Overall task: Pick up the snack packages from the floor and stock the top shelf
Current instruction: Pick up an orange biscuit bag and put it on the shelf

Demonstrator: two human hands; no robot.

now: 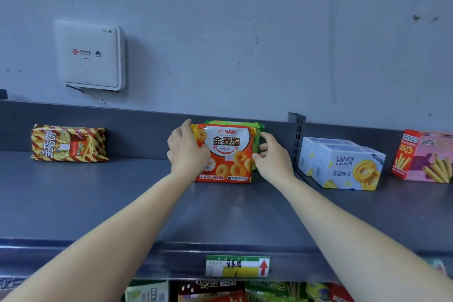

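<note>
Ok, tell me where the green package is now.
Head view, centre of the top shelf: the green package stands directly behind the orange ring-snack package, left of the white cookie boxes.

scuffed pale grey wall; white router box mounted on it

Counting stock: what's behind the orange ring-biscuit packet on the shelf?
A green plastic packet stands behind the orange ring-biscuit packet; only its top and right edge show, the rest is covered.
</note>
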